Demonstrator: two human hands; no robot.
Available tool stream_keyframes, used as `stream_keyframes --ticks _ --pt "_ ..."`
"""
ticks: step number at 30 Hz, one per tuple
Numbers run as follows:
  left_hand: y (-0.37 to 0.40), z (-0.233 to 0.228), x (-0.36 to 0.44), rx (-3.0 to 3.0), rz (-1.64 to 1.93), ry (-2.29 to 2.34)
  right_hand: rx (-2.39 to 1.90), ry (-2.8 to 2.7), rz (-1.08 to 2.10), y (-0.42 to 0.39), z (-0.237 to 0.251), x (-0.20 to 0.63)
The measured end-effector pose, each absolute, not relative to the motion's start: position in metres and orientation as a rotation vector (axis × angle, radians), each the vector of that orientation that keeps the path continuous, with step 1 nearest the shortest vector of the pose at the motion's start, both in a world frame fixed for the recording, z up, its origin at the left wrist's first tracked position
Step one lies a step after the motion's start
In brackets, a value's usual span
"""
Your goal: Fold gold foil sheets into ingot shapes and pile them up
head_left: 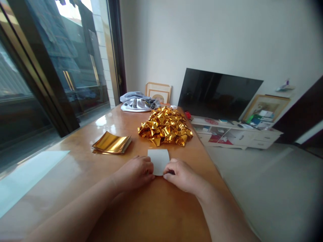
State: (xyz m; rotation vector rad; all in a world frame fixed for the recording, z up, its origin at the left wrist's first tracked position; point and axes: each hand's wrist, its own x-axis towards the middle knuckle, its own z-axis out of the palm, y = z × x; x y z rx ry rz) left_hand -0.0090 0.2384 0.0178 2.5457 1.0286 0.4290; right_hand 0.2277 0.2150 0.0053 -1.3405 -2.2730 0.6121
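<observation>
A pale sheet of paper (158,160) lies on the wooden table, its plain whitish side up and its near edge slightly curved. My left hand (138,170) is closed at the sheet's left near corner, fingers curled. At the right near corner, my right hand (180,174) pinches the edge between thumb and fingers. Just beyond the sheet rises a heap of folded gold foil paper pieces (168,127). To the left lies a stack of flat gold foil sheets (111,143), its top sheet curling up at the edges.
Bundled grey cloth (137,102) rests at the table's (151,208) far end. A pale translucent sheet (30,178) covers part of the left side. Beyond the right edge stand a low white cabinet (239,136) and a large dark television (217,95). Glass doors (83,67) are on the left.
</observation>
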Motion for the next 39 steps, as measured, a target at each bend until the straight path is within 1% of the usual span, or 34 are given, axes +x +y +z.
stream_keyframes --ticks 7,15,24,34,39 --pt "0.240 0.018 -0.011 2.586 0.428 1.022 -1.336 -2.208 0.693 0.219 0.004 0.231" --pt "0.245 0.009 -0.013 2.500 0.444 1.132 -1.480 -2.041 0.812 0.226 -0.010 0.233" --pt "0.246 0.007 -0.011 2.510 0.383 1.314 -1.571 -1.969 0.799 0.227 -0.014 0.231" --pt "0.248 0.004 -0.009 2.520 0.355 1.353 -1.646 -2.004 0.728 0.228 -0.018 0.231" --pt "0.249 0.002 -0.009 2.538 0.339 1.366 -1.674 -2.053 0.642 0.226 -0.013 0.229"
